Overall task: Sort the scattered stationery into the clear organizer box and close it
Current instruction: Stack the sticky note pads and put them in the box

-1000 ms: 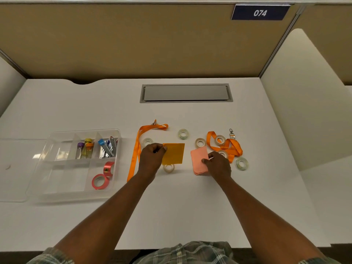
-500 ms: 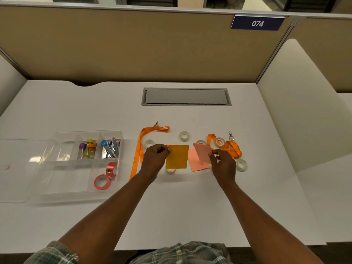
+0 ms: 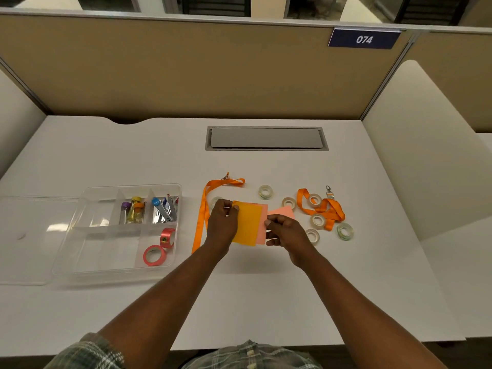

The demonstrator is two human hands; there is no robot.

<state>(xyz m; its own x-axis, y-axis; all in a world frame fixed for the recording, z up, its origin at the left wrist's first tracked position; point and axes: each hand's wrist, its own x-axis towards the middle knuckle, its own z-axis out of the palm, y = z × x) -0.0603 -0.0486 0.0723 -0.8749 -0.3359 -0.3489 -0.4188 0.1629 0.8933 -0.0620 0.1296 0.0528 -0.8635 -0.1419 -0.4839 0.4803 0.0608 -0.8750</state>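
Note:
My left hand (image 3: 222,225) pinches the left edge of an orange sticky pad (image 3: 247,223), held just above the desk. My right hand (image 3: 286,230) grips a pink sticky pad (image 3: 262,227), slid partly under the orange one; another pink sheet (image 3: 282,210) shows behind my fingers. The clear organizer box (image 3: 80,251) sits open at the left with its lid (image 3: 29,238) laid flat beside it. It holds small tubes (image 3: 134,213), clips (image 3: 165,210) and two red tape rolls (image 3: 159,249).
Two orange lanyards (image 3: 203,211) (image 3: 323,206) lie on the white desk, one left of my hands, one right. Several clear tape rolls (image 3: 265,192) are scattered around them. A grey cable hatch (image 3: 266,138) is set in the desk behind, before a tan partition.
Both pads have been lifted off the desk and brought together: my right hand moved the pink pad left until it overlaps behind the orange one.

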